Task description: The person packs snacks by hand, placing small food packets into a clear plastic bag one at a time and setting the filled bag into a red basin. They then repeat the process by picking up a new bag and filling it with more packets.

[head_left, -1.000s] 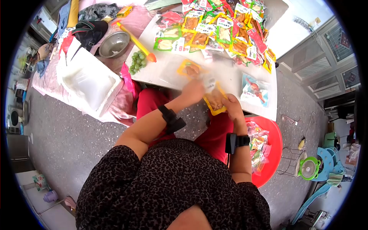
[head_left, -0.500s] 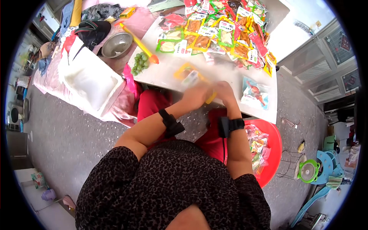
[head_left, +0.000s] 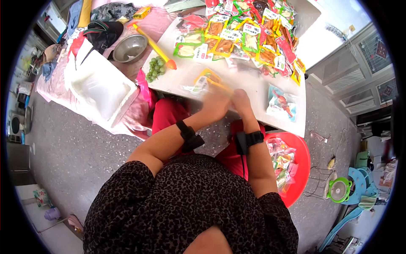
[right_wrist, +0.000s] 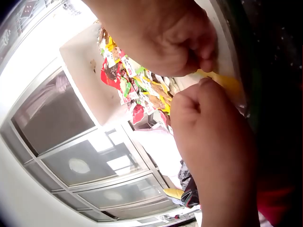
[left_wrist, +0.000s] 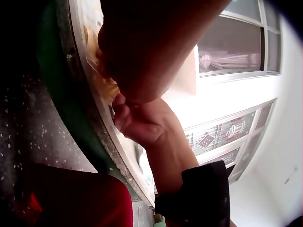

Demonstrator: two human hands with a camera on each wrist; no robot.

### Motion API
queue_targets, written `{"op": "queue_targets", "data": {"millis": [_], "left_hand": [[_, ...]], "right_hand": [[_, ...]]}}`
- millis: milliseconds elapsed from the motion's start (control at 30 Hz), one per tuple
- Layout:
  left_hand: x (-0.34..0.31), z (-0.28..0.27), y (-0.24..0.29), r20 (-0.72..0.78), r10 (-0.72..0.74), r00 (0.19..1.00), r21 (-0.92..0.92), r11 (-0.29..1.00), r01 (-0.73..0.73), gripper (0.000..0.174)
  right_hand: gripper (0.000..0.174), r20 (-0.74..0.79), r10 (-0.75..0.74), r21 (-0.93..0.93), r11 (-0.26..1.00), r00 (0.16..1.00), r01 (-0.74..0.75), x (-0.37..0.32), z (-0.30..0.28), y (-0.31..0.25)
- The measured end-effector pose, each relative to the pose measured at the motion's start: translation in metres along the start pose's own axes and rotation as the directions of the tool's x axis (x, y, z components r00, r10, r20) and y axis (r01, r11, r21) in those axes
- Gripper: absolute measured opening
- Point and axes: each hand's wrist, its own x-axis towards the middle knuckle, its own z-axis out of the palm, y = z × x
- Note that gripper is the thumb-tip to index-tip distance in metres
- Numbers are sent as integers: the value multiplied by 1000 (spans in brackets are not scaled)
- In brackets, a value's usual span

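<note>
Broadly, 1 white counter [head_left: 253, 86] fills the upper middle of the head view, with 1 open white foam box [head_left: 99, 91] beside its left end and 1 red basin [head_left: 301, 163] of wrapped snacks on the floor below its right corner. Across the far half of the counter lies 1 pile of snack packets [head_left: 245, 38], overlapping too much to count. Left of it, off the counter, sits 1 metal bowl [head_left: 129, 47]. Both forearms reach forward from the body and converge at the counter's near edge, each with 1 black wrist band. The left hand [head_left: 215, 103] and right hand [head_left: 241, 100] sit knuckle to knuckle, fingers curled into loose fists. Each grip is narrow and pinched on the same yellow-edged packet [head_left: 209, 80], which sticks out beyond the fingers over the counter, blurred in the head view. The right wrist view shows its yellow edge [right_wrist: 226, 81] nipped between the 2 fists. In the left wrist view the right hand [left_wrist: 142, 120] tucks under the left hand [left_wrist: 142, 52] at the counter's rim. Right of the hands, 1 blue packet [head_left: 281, 103] lies flat and apart, and 1 bunch of green grapes [head_left: 154, 70] rests near the counter's left corner.
</note>
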Motion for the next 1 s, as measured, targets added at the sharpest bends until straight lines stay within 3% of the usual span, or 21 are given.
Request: {"op": "queue_targets", "data": {"millis": [67,167,267,367,400,467,567,600,767,800,900,933,1000], "left_hand": [[1,-10,6,82,-41,996,-2,999,42,15],[-2,-1,-4,-9,20,1000,-51,998,-20,15],[-3,-1,-7,-64,24,998,-108,994,-31,16],[13,-12,-11,59,53,997,-48,998,-50,18],[24,-16,-11,132,6,991,54,998,-13,19],[54,-27,-14,257,-110,960,262,964,40,20],[85,-21,-44,-43,-77,996,7,997,78,26],[98,-20,-52,-49,-100,994,-11,995,100,30],[147,-24,-67,-50,-263,963,-96,961,258,48],[155,-22,-69,-7,-302,953,-121,947,299,59],[172,-8,-65,-206,-334,920,-98,942,320,58],[176,-8,-64,-200,-332,922,-72,943,324,59],[186,-10,-68,-43,-369,928,-54,929,367,69]], "right_hand": [[21,-18,-8,-110,994,1000,6,-1,6,-8],[20,148,164,304,931,975,-202,-14,12,-19],[19,66,233,203,949,970,-241,-20,6,-22],[19,-234,3,75,997,972,15,-13,-9,-1],[18,-322,-185,-166,977,929,137,-12,-15,4],[18,-339,-568,-624,732,750,273,-7,-23,14],[18,-293,-691,-755,591,661,283,-2,-27,42],[18,-240,-742,-809,509,626,294,0,-26,50],[16,-236,-724,-797,526,648,297,-8,-17,31],[16,-231,-725,-799,522,648,299,-8,-17,32],[15,-230,-732,-801,516,642,302,-8,-18,31],[15,-232,-722,-799,524,651,296,-9,-18,30],[16,-238,-728,-791,529,642,307,-9,-17,28]]}}
